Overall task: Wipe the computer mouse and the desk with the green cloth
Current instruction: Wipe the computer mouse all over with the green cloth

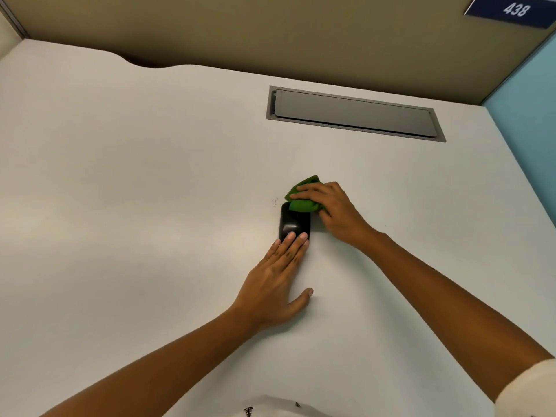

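Note:
A glossy black computer mouse (pixel 293 224) lies on the white desk (pixel 150 191), right of centre. My left hand (pixel 278 278) rests flat on the desk with its fingertips on the near end of the mouse, fingers together, thumb spread to the right. My right hand (pixel 334 210) grips a bunched green cloth (pixel 304 203), which presses on the far end of the mouse and hides that end. A few small dark specks mark the desk just left of the mouse's far end.
A grey cable-tray lid (pixel 355 112) is set flush into the desk at the back right. A tan partition (pixel 270 28) runs along the desk's far edge and a light blue wall (pixel 529 121) along its right side. A blue sign reading 438 (pixel 511 10) hangs top right.

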Demonstrator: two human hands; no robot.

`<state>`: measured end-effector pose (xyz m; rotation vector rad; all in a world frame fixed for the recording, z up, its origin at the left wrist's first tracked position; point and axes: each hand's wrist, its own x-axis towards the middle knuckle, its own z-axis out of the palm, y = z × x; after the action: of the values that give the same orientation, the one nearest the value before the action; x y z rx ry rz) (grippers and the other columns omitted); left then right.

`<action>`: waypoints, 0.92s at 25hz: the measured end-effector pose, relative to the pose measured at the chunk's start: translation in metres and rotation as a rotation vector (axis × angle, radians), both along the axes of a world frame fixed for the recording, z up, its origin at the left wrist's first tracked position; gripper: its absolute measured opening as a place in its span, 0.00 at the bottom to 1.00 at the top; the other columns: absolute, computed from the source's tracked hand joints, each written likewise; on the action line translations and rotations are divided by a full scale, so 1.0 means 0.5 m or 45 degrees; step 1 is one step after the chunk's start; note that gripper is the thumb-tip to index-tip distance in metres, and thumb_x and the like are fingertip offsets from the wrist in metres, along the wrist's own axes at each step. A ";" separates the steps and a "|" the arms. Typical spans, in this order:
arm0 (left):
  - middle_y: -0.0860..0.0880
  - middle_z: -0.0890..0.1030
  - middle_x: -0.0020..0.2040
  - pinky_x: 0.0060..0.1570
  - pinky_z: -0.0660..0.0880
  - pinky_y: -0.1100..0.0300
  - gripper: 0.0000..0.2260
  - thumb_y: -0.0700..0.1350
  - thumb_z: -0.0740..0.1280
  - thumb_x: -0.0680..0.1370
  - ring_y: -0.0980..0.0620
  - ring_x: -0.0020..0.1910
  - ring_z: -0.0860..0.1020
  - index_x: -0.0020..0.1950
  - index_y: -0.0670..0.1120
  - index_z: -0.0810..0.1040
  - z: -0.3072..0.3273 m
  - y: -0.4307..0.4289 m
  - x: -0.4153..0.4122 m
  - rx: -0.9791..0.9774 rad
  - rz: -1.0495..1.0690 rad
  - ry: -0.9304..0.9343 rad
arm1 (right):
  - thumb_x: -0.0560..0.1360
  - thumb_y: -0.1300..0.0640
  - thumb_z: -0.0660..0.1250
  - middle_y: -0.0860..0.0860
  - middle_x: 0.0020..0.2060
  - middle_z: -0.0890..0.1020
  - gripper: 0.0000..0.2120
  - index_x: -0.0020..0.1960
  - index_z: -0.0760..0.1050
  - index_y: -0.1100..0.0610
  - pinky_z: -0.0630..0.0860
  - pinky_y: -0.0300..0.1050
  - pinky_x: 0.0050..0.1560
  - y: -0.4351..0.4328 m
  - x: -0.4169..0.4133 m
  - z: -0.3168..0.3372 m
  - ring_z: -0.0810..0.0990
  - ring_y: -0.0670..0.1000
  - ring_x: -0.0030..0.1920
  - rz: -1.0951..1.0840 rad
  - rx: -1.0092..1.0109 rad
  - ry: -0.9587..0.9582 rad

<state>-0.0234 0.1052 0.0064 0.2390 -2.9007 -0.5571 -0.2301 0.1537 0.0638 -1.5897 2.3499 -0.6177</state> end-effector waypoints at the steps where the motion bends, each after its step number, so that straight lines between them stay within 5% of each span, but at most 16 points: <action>1: 0.48 0.51 0.80 0.77 0.50 0.55 0.34 0.59 0.57 0.79 0.52 0.79 0.47 0.79 0.43 0.50 0.001 0.000 0.001 0.010 0.002 -0.006 | 0.72 0.76 0.56 0.51 0.66 0.75 0.29 0.66 0.74 0.53 0.65 0.47 0.65 -0.008 -0.002 0.005 0.69 0.57 0.62 -0.042 -0.043 -0.021; 4: 0.48 0.52 0.80 0.77 0.50 0.55 0.34 0.59 0.57 0.79 0.51 0.79 0.47 0.78 0.42 0.51 0.003 0.008 -0.002 0.058 0.029 0.014 | 0.74 0.70 0.56 0.49 0.66 0.75 0.25 0.65 0.75 0.51 0.65 0.43 0.63 -0.007 0.016 0.011 0.69 0.54 0.61 0.156 -0.095 0.034; 7: 0.47 0.52 0.79 0.77 0.50 0.54 0.34 0.58 0.58 0.79 0.51 0.79 0.48 0.78 0.42 0.52 0.002 0.010 0.000 0.062 0.028 0.028 | 0.75 0.67 0.54 0.50 0.66 0.76 0.24 0.65 0.75 0.51 0.69 0.49 0.61 0.011 0.027 -0.005 0.70 0.56 0.61 0.271 -0.028 0.187; 9: 0.47 0.52 0.79 0.77 0.51 0.54 0.34 0.57 0.59 0.79 0.50 0.79 0.48 0.78 0.42 0.52 0.003 0.014 0.002 0.050 0.034 0.023 | 0.74 0.71 0.55 0.51 0.66 0.75 0.26 0.66 0.74 0.52 0.69 0.53 0.63 0.012 0.015 -0.006 0.70 0.57 0.61 0.016 -0.072 0.132; 12: 0.46 0.54 0.79 0.77 0.54 0.53 0.31 0.52 0.60 0.79 0.49 0.78 0.52 0.78 0.41 0.55 0.012 0.017 0.002 0.109 0.073 0.077 | 0.72 0.75 0.56 0.51 0.64 0.76 0.29 0.66 0.73 0.52 0.66 0.39 0.62 0.013 0.015 0.007 0.71 0.56 0.61 -0.463 -0.226 -0.067; 15: 0.44 0.57 0.78 0.76 0.55 0.53 0.28 0.43 0.61 0.79 0.49 0.77 0.57 0.77 0.40 0.57 0.026 -0.007 -0.013 0.207 0.200 0.201 | 0.78 0.65 0.60 0.53 0.55 0.80 0.17 0.65 0.72 0.54 0.70 0.40 0.55 0.026 0.030 0.018 0.76 0.57 0.56 -0.779 -0.269 -0.302; 19: 0.47 0.53 0.79 0.78 0.43 0.50 0.28 0.48 0.58 0.82 0.51 0.78 0.53 0.79 0.45 0.49 0.041 -0.070 -0.052 0.174 0.287 0.023 | 0.80 0.58 0.59 0.54 0.52 0.79 0.13 0.63 0.72 0.56 0.69 0.40 0.46 0.026 0.057 0.023 0.75 0.51 0.45 -0.913 -0.200 -0.529; 23: 0.47 0.59 0.78 0.76 0.36 0.51 0.29 0.54 0.57 0.82 0.51 0.75 0.63 0.79 0.46 0.52 0.029 -0.093 -0.072 0.130 0.181 -0.056 | 0.79 0.57 0.58 0.59 0.55 0.79 0.13 0.60 0.73 0.61 0.70 0.43 0.48 -0.005 0.056 0.022 0.77 0.57 0.53 -0.997 -0.056 -0.593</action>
<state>-0.0593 0.0587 0.0210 0.4735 -2.8708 -0.6836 -0.2023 0.1513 0.0746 -0.3906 2.5095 -1.0478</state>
